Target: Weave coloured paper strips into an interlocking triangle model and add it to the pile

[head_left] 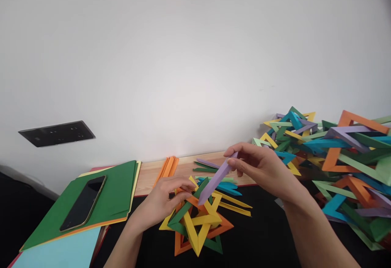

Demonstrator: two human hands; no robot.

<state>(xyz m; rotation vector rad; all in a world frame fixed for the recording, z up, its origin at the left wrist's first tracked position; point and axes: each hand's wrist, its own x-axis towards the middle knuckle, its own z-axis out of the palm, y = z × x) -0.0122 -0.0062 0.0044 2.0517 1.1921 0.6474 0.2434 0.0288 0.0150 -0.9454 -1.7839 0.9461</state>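
Note:
A folded purple paper strip (214,182) is pinched by its upper end in my right hand (259,166). It slants down to the left, its lower tip over a star-shaped paper model (198,227) of interlocked yellow, green and orange folded strips. My left hand (168,198) grips the upper left of this paper star with thumb and fingers; the exact spot under the fingertips is partly hidden. Just right of the star lie yellow folded strips (235,203). Blue folded strips (227,186) rest behind it.
Orange folded strips (166,168) lie on the wooden surface (146,174). Purple and green strips (207,164) are near the wall. At left, a phone (84,203) rests on green paper sheets (119,190). Finished multicolour paper models (351,158) pile up at right. A black socket plate (58,133) is on the wall.

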